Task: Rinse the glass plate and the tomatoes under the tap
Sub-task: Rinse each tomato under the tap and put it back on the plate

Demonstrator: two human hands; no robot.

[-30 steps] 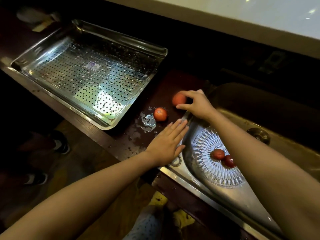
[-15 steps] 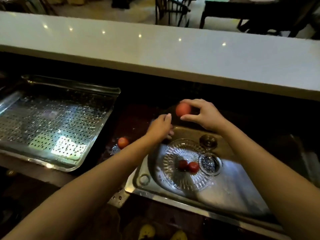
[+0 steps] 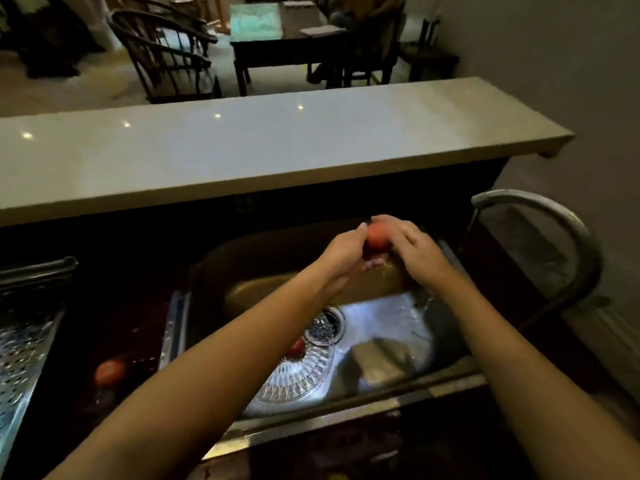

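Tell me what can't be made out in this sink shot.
- Head view: tomatoes on the glass plate; the left forearm hides all but one red edge.
- Tomato on the counter: dark and blurred.
- Held tomato: left hand and right hand cover most of it.
- Tap: base lost in shadow.

The left forearm point(image 3: 221, 368) covers part of the glass plate point(image 3: 298, 379) and most of a tomato point(image 3: 297, 347) on it. The perforated tray point(image 3: 24, 341) runs off the left edge. Both hands hide much of the held tomato point(image 3: 375, 237).
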